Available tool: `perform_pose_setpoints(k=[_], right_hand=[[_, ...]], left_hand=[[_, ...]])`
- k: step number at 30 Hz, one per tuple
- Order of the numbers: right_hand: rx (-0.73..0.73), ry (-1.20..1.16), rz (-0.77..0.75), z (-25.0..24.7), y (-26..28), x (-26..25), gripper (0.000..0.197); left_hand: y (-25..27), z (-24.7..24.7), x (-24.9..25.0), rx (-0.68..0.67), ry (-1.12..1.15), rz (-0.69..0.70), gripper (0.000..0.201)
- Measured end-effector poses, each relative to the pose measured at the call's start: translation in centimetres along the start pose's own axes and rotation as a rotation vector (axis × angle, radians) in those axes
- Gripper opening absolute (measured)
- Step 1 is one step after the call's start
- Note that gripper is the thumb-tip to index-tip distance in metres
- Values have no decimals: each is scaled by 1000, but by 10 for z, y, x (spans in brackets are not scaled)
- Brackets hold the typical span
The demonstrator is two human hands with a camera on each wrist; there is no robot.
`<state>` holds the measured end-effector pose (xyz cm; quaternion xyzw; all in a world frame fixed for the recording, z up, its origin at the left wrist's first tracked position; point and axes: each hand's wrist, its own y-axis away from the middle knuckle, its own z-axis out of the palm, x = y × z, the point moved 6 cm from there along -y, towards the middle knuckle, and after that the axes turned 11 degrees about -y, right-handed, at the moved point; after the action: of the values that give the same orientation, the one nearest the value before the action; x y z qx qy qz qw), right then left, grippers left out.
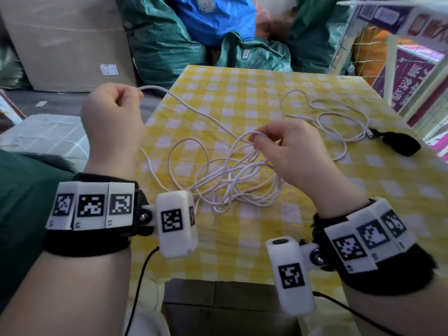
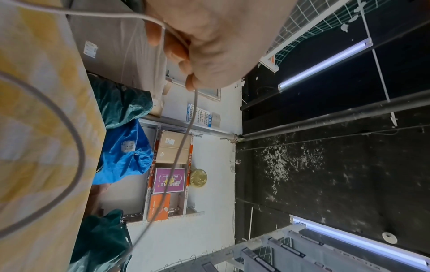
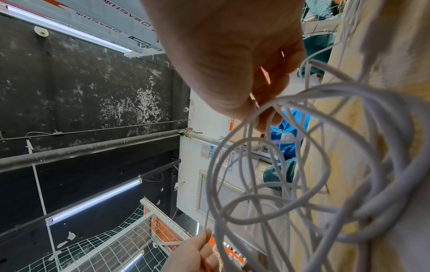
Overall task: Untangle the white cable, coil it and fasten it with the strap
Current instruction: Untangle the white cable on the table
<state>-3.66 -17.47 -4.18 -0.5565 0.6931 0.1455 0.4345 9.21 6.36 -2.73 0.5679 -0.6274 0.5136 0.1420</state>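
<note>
The white cable lies in a tangled heap on the yellow checked tablecloth, with more loose loops further right. My left hand is raised over the table's left edge, fingers curled round one strand of the cable; that strand runs slack to my right hand. The right hand pinches a loop of the cable above the heap, lifting several strands. A black strap lies at the cable's far right end on the table.
Green and blue bags and a large cardboard box stand behind the table. A white netted frame with purple signs is at the right edge. A white box sits low on the left.
</note>
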Motion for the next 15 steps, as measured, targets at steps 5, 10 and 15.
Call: perform_pose_setpoints(k=[5, 10, 15], right_hand=[[67, -49, 57, -7, -2, 7, 16], [92, -97, 104, -6, -3, 13, 21], [101, -146, 164, -8, -3, 18, 21]], left_hand=[[-12, -13, -21, 113, 90, -143, 31], [-17, -16, -37, 175, 109, -218, 21], [-20, -33, -54, 288, 237, -374, 18]])
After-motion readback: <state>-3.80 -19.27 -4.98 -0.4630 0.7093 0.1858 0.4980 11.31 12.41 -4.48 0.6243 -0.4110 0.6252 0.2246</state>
